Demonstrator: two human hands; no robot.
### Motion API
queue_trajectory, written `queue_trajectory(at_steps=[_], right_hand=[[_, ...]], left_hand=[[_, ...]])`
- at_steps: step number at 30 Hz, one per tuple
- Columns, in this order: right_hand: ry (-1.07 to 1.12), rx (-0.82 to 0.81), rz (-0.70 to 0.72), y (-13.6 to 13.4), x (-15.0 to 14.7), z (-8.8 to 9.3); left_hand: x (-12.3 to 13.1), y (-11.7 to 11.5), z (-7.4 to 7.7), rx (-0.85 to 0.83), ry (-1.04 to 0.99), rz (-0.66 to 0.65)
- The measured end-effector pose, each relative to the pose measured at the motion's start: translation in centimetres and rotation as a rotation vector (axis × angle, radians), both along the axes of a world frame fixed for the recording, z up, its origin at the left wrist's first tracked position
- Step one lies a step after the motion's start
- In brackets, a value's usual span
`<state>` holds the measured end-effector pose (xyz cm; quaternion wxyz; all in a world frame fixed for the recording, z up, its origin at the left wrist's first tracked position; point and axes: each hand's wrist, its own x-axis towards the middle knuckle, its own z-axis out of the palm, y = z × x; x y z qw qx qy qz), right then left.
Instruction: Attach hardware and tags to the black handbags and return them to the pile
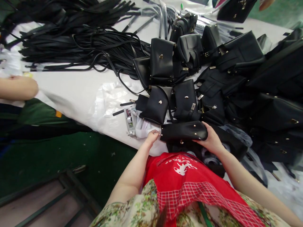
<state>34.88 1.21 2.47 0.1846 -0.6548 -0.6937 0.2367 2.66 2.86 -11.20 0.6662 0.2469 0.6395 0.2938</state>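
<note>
A small black leather bag (183, 130) lies on its side at the near edge of the white table (71, 91), right in front of my red apron. My right hand (211, 140) grips its right end, fingers wrapped over the top. My left hand (151, 137) is at the bag's left end with fingers curled, touching white crumpled plastic (142, 127); whether it grips the bag is unclear. Behind the bag lie several more black bags (184, 72) with small metal clasps.
A big heap of black leather straps (78, 41) covers the far left of the table. Larger black bags (272, 78) pile up at the right. Another person's forearm (17, 87) rests at the left edge. Green floor (59, 157) and a metal frame (59, 192) lie below.
</note>
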Motion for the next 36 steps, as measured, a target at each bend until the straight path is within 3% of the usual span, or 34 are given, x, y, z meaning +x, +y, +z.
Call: queue_trajectory(at_steps=[8,10,13,16,19,21,24,27,30,33,36], right_hand=[[0.012,-0.020,0.003,0.1,-0.3,0.4],[0.027,-0.015,-0.001,0.2,-0.4,0.5],[0.063,0.001,-0.014,-0.3,-0.5,0.4],[0.132,0.026,-0.027,-0.8,-0.3,-1.1],[0.172,0.069,-0.062,-0.3,-0.1,-3.6],[0.182,0.093,-0.090,0.2,-0.1,-4.1],[0.166,0.081,-0.130,0.6,-0.6,-2.6],[0.105,-0.015,-0.187,1.0,-1.3,-0.2],[0.077,-0.070,-0.213,1.3,-2.1,1.8],[0.039,-0.042,-0.186,1.0,-3.1,4.4],[0.015,-0.020,-0.201,0.5,-3.9,7.2]], left_hand=[[0.2,-0.9,0.8,-0.047,-0.050,-0.009],[0.3,-0.8,1.6,-0.053,-0.050,-0.025],[0.6,-0.4,4.1,-0.022,-0.032,-0.074],[0.9,-0.3,5.8,0.033,-0.027,-0.160],[0.5,0.1,5.4,0.092,-0.040,-0.226],[-0.2,0.6,5.5,0.095,-0.102,-0.181],[-1.4,1.1,7.7,0.129,-0.221,-0.024],[-2.0,1.9,10.6,0.159,-0.286,-0.037],[-1.6,2.7,12.5,0.101,-0.326,-0.044],[-0.1,2.4,15.0,0.228,-0.316,-0.205],[2.2,1.5,18.5,0.496,-0.080,-0.341]])
